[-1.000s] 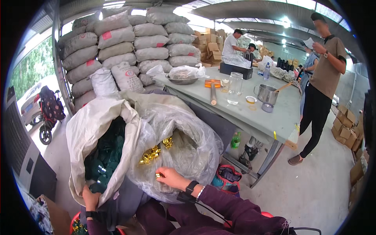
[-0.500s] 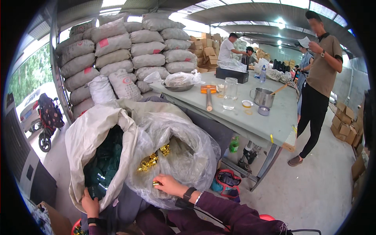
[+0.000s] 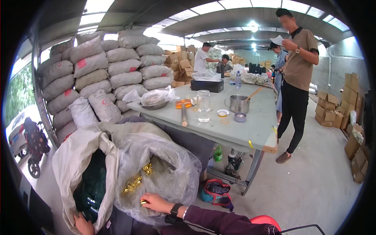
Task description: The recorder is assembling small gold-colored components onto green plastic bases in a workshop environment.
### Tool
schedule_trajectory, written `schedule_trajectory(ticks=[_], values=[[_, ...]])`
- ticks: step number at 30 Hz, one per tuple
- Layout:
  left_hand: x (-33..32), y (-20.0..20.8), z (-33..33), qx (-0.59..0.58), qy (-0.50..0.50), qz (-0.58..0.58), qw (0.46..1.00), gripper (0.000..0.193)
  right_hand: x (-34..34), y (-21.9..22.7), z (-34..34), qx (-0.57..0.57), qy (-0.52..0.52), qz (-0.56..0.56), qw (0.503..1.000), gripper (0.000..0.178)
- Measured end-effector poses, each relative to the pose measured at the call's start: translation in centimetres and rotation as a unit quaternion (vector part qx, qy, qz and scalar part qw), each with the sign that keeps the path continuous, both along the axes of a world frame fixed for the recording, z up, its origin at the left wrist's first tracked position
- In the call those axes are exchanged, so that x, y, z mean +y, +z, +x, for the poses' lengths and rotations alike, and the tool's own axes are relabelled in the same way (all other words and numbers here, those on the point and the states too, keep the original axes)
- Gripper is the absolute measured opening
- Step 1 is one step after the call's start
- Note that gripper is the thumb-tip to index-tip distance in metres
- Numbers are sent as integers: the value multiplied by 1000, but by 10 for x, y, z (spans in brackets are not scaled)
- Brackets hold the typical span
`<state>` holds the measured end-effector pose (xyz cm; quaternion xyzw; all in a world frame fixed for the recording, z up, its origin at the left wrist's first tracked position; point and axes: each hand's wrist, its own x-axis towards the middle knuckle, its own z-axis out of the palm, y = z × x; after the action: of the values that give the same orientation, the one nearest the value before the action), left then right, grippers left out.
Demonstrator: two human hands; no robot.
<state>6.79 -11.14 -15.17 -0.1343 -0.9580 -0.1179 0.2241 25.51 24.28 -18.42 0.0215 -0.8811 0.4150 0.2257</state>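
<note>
A whitish woven sack stands on the left, its mouth spread around many dark green pieces that look like flat plastic. My left hand is at the sack's lower rim, fingers curled over the edge. Beside it, a clear plastic bag gapes open. Small shiny gold metal-looking pieces lie in a loose heap on its inner side, with a few more farther in. My right hand is over the near side of the bag, pinching one gold piece between thumb and fingers.
A long green-grey table bears a mallet, a glass jar, a steel pot and tape rolls. Stacked full sacks rise behind. A person stands at right with a paper; others work farther back. A cloth bag lies under the table.
My view has swung to the right and up, so everything sits farther left. Both hands keep their places at the sack and the plastic bag, the right still pinching a gold piece.
</note>
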Motion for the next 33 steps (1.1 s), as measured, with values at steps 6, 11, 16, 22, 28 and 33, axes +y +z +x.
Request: schedule_trajectory(ticks=[6,11,16,22,28,33], values=[[1,-14,-26,-9,-9,39,999,60,3,0,1,9,-7,6,1000,26],[-17,-42,-51,-13,-40,107,993,57,-3,-1,-3,23,-5,-9,1000,26],[1,-17,-39,-27,-41,168,984,56,0,0,0,6,-28,-55,998,24],[0,-14,-14,8,-87,196,977,32,-2,-5,-1,-21,-1,-56,998,24],[10,27,35,15,-174,331,927,32,-17,22,18,-11,50,-214,975,22],[72,62,124,-181,-270,461,826,28,-42,56,45,-10,176,-290,941,29]])
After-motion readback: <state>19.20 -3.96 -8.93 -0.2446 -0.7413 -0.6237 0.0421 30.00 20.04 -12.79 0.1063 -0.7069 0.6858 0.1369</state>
